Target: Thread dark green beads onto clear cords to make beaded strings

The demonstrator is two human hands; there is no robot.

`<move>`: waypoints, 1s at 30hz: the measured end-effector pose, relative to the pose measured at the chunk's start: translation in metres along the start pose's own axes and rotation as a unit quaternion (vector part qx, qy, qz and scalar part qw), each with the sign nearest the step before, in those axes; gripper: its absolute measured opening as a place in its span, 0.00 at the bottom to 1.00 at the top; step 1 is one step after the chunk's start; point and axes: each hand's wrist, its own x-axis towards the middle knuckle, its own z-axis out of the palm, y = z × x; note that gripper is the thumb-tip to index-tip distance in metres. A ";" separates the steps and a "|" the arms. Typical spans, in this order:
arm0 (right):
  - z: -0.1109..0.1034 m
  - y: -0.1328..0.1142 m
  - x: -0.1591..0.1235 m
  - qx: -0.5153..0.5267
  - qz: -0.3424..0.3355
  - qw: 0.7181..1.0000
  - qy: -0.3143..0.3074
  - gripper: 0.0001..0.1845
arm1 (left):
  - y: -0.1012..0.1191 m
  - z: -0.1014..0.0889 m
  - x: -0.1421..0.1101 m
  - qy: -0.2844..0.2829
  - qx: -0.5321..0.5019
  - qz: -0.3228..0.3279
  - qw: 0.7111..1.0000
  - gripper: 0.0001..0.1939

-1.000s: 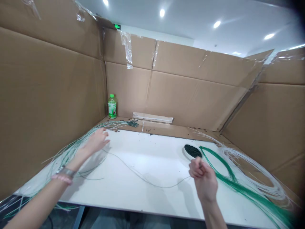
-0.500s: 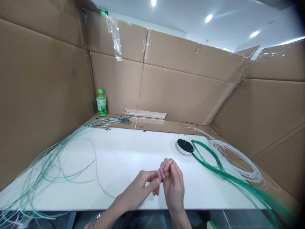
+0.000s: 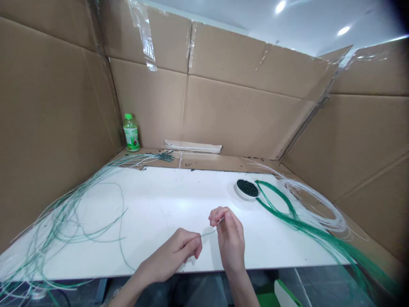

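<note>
A thin pale-green string (image 3: 208, 233) runs in a short span between my two hands, above the front part of the white tabletop. My left hand (image 3: 179, 250) is closed on it, thumb pressed against the curled fingers. My right hand (image 3: 230, 241) pinches the string's other stretch between thumb and forefinger. Further string trails from behind my left hand towards the bundle of green and white strings (image 3: 59, 221) at the left. The white bowl (image 3: 246, 196) of dark beads (image 3: 247, 187) stands beyond my right hand.
A coil of green string (image 3: 298, 224) and a coil of white string (image 3: 332, 219) lie at the right. Cardboard walls enclose the white table (image 3: 166, 192). A green-capped bottle (image 3: 131, 134) stands in the back left corner, near a cardboard strip (image 3: 193, 146).
My left hand came from the left bundle across to my right hand, then drew slightly back left, opening a short span of string between them. My right hand moved left. The view shifted too.
</note>
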 end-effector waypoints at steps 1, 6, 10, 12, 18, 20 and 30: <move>0.001 0.001 0.000 -0.001 -0.001 1.000 0.000 0.18 | 0.000 0.000 0.000 -0.005 -0.012 0.000 1.000 0.24; 0.005 0.003 -0.003 -0.018 -0.014 1.000 -0.009 0.18 | 0.009 0.000 0.005 -0.043 -0.086 -0.002 0.995 0.14; 0.009 0.007 -0.008 -0.064 -0.022 0.998 0.009 0.19 | 0.019 0.008 0.016 -0.022 -0.142 0.022 0.989 0.16; 0.011 0.011 -0.011 -0.087 -0.038 0.995 0.009 0.19 | 0.018 0.014 0.022 0.019 -0.145 0.013 0.989 0.18; -0.029 0.008 0.028 -0.344 -0.053 0.938 -0.013 0.20 | -0.012 -0.004 0.041 0.097 0.010 0.053 0.994 0.20; -0.066 0.000 0.066 -0.392 -0.051 0.919 0.006 0.17 | -0.029 -0.029 0.047 0.129 0.085 0.053 0.987 0.20; -0.137 -0.073 0.141 -0.473 -0.235 0.838 0.139 0.14 | -0.101 -0.119 0.063 0.251 0.225 0.020 0.941 0.17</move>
